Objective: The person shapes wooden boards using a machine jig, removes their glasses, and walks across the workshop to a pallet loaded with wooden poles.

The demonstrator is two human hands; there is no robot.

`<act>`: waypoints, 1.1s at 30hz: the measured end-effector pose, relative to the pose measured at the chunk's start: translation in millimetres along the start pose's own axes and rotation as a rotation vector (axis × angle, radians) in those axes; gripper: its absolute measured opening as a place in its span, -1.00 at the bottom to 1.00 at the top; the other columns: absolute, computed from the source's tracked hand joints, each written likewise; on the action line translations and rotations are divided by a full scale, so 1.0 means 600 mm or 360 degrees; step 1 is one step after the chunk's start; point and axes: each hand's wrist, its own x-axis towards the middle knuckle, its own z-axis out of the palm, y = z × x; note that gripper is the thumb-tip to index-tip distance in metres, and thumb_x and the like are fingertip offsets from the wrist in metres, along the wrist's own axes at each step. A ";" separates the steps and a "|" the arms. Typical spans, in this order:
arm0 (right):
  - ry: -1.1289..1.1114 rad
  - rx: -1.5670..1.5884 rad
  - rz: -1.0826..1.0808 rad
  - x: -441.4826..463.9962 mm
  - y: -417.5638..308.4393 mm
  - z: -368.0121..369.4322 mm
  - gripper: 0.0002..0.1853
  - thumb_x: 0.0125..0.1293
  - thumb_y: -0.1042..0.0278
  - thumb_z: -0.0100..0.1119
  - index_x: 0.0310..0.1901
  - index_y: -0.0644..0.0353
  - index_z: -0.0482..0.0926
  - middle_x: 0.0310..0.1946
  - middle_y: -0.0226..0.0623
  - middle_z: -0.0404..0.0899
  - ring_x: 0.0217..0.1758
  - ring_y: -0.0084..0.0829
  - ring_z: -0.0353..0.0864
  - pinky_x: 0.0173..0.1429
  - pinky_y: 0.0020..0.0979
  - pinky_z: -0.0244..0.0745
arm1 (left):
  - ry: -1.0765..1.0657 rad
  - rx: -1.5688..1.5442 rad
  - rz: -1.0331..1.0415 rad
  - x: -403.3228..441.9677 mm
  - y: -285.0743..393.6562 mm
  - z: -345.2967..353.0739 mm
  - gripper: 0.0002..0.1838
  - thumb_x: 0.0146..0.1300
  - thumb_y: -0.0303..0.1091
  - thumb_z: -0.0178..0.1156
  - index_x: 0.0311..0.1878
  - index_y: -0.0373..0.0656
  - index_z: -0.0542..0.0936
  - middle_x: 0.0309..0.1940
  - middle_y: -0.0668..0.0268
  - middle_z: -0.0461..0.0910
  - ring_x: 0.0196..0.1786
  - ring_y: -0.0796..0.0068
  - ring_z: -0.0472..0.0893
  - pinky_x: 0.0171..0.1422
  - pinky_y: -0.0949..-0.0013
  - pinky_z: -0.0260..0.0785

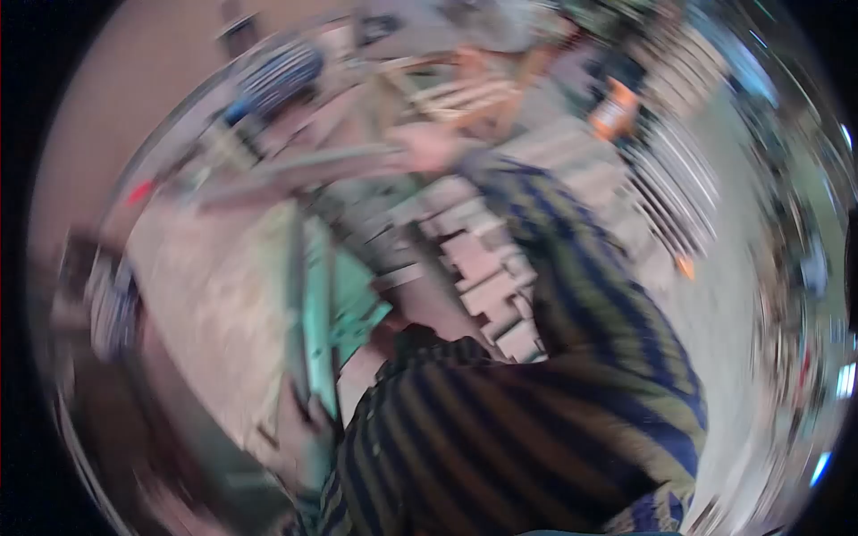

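Observation:
Motion blur smears much of the view. My right hand (pixel 427 147), at the end of a striped sleeve, is closed around one end of a long greyish strip (pixel 304 171), which looks like wood. The strip stretches left across the far end of a green metal machine frame (pixel 317 304). Low in the view, what looks like my left hand (pixel 302 415) is at the near edge of that frame; its fingers are too smeared to read. Beside the frame lies a pale, dusty-looking surface (pixel 210 304).
Several short pale blocks (pixel 483 259) lie stacked beside my right arm. Beyond them are a wooden frame or crate (pixel 465 89) and an orange object (pixel 615 112). Long slatted pieces (pixel 670 183) lie at right. A blurred striped shape (pixel 279 76) is at upper left.

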 end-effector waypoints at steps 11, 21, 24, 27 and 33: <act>0.0099 0.0182 0.0194 -0.064 -0.027 0.048 -0.68 0.21 0.15 0.13 -0.29 0.26 0.35 -0.40 0.04 0.50 -0.29 0.06 0.48 -0.21 -0.16 0.36 | 0.0215 0.0106 0.0373 -0.022 -0.030 -0.001 -0.43 -0.01 -0.40 0.24 0.15 -0.21 0.40 -0.41 0.08 0.53 -0.44 0.10 0.53 -0.31 0.20 0.40; 0.0061 0.1069 0.0361 -0.032 0.045 0.087 -0.77 0.20 0.31 0.19 -0.26 0.26 0.41 -0.58 -0.38 0.46 -0.59 -0.60 0.43 -0.52 -0.53 0.36 | 0.0122 0.0129 0.0210 -0.001 -0.034 0.005 -0.45 0.05 -0.31 0.17 0.17 -0.14 0.37 -0.24 0.10 0.57 -0.32 0.13 0.59 -0.25 0.22 0.46; 0.0104 0.1089 0.0426 -0.022 0.033 0.088 -0.80 0.20 0.35 0.18 -0.27 0.28 0.41 -0.58 -0.37 0.47 -0.58 -0.60 0.43 -0.52 -0.52 0.36 | 0.0115 0.0066 0.0181 0.010 -0.035 0.002 -0.45 0.07 -0.27 0.16 0.18 -0.14 0.36 -0.19 0.03 0.56 -0.26 0.03 0.58 -0.20 0.14 0.43; 0.0134 0.1022 0.0428 -0.011 0.026 0.088 -0.80 0.21 0.37 0.15 -0.26 0.30 0.40 -0.56 -0.32 0.47 -0.58 -0.57 0.43 -0.51 -0.47 0.37 | 0.0078 0.0099 0.0049 0.015 -0.038 -0.001 -0.47 0.08 -0.26 0.16 0.16 -0.15 0.37 -0.26 0.00 0.57 -0.25 0.00 0.57 -0.17 0.09 0.41; 0.0203 0.0892 0.0494 0.019 0.036 0.100 -0.70 0.21 0.31 0.14 -0.13 0.34 0.42 -0.50 -0.25 0.51 -0.55 -0.52 0.47 -0.50 -0.46 0.38 | 0.0063 0.0123 -0.0076 0.026 -0.032 -0.009 -0.65 0.10 -0.23 0.15 -0.05 -0.14 0.45 -0.34 -0.02 0.57 -0.25 -0.04 0.56 -0.20 0.06 0.39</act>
